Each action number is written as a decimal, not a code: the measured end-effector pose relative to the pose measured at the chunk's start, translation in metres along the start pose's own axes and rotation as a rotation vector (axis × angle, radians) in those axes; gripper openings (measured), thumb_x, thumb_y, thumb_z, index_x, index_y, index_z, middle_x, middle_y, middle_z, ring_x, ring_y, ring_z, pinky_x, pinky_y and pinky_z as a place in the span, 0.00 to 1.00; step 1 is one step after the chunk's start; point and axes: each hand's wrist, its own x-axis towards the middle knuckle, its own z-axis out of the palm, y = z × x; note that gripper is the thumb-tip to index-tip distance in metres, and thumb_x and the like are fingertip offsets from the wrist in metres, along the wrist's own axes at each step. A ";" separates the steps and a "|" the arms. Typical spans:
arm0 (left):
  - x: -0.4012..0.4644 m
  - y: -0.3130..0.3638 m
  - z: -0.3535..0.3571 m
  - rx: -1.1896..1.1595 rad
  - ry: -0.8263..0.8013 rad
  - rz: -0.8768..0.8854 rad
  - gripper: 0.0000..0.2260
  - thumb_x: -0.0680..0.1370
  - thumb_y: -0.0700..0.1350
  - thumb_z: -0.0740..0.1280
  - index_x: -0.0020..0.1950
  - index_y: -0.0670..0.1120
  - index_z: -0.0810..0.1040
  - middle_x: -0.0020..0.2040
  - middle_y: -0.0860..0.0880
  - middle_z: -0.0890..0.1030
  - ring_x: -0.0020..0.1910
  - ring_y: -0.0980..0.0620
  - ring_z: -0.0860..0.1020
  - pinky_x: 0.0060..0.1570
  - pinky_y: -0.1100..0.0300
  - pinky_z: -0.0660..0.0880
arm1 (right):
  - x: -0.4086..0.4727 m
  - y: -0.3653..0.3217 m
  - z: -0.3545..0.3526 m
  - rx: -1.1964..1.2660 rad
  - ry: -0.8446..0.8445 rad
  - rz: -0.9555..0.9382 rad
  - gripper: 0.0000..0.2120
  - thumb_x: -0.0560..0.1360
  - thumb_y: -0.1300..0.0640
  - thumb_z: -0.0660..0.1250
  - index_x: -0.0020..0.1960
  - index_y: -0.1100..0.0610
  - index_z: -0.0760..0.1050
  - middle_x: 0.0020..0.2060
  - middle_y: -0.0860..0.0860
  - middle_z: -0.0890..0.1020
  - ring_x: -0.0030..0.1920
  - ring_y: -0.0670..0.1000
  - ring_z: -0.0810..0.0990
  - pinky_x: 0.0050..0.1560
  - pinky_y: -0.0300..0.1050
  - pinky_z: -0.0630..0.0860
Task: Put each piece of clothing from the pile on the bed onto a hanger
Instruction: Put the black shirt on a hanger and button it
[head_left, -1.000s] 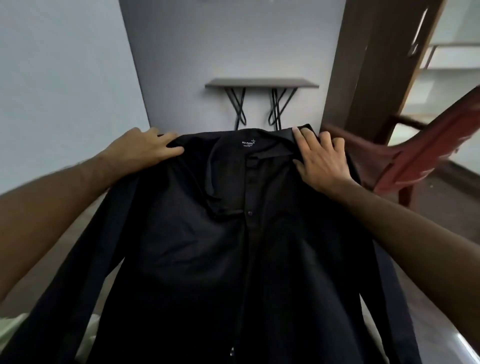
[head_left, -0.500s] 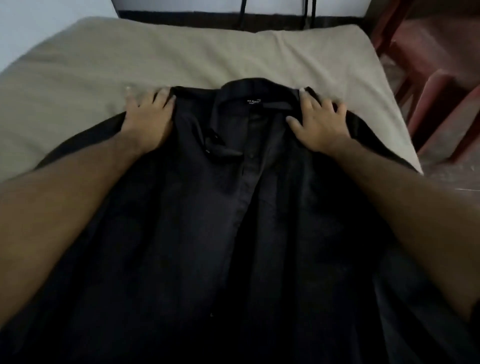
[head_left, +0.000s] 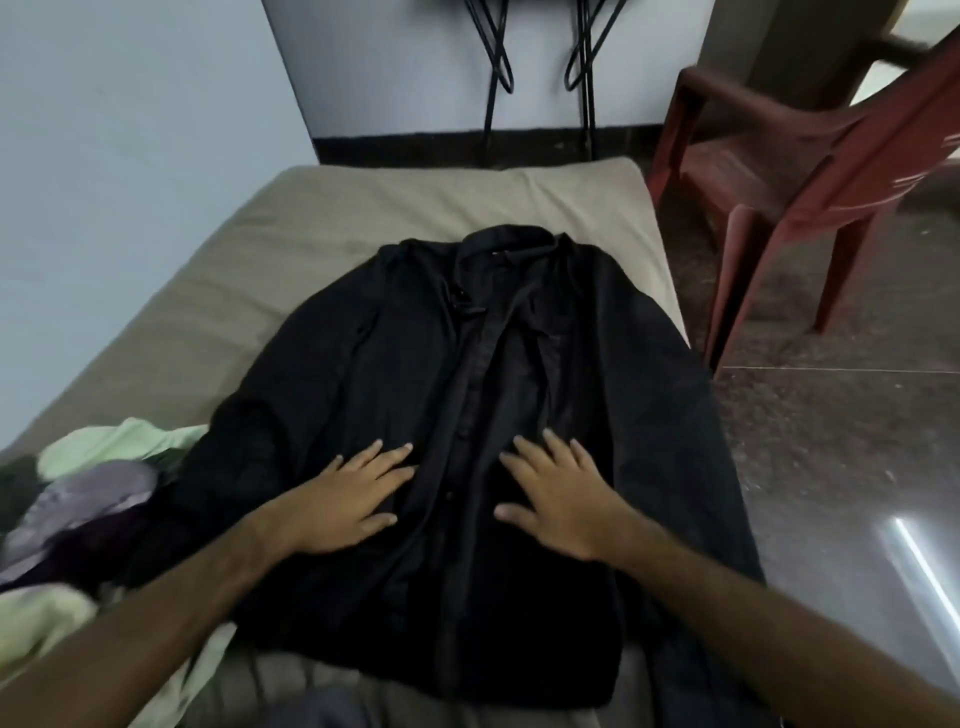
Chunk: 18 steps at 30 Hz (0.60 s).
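Now that both hands have slid down from the collar, left hand (head_left: 347, 501) and right hand (head_left: 558, 499) press flat-fingered on the black shirt (head_left: 467, 364), smoothing it on the bed (head_left: 363, 208); no hanger inserted yet.

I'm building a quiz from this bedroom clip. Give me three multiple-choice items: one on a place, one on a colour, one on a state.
1. Where does the black button-front shirt lie?
A. on the chair
B. on the beige mattress
C. on the floor

2. What colour is the plastic armchair?
A. reddish-brown
B. white
C. blue

3. How are the left hand and right hand?
A. gripping a hanger
B. raised in air
C. flat on the shirt

Key: 1 B, the shirt is spread over the bedding; 2 A, its seat and legs show that colour; 3 C, fingers lie straight on the fabric.
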 end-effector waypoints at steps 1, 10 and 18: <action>-0.016 0.004 0.002 -0.009 -0.028 -0.006 0.34 0.80 0.67 0.53 0.82 0.57 0.46 0.81 0.60 0.38 0.80 0.52 0.38 0.78 0.42 0.52 | -0.027 -0.016 0.009 0.020 -0.017 -0.041 0.46 0.72 0.22 0.35 0.82 0.48 0.51 0.82 0.49 0.49 0.81 0.57 0.47 0.79 0.62 0.47; -0.117 0.016 0.031 0.171 -0.028 0.011 0.50 0.71 0.68 0.68 0.78 0.64 0.33 0.82 0.53 0.44 0.78 0.46 0.60 0.72 0.47 0.66 | -0.147 -0.041 0.054 -0.325 0.264 -0.167 0.28 0.69 0.48 0.72 0.68 0.51 0.72 0.56 0.49 0.75 0.49 0.53 0.77 0.42 0.47 0.77; -0.146 0.024 0.043 0.515 0.178 -0.047 0.25 0.79 0.38 0.60 0.75 0.53 0.63 0.61 0.50 0.75 0.58 0.48 0.77 0.57 0.53 0.71 | -0.183 -0.019 0.021 -0.379 0.166 -0.062 0.16 0.68 0.64 0.70 0.53 0.52 0.73 0.47 0.51 0.78 0.49 0.56 0.78 0.38 0.50 0.71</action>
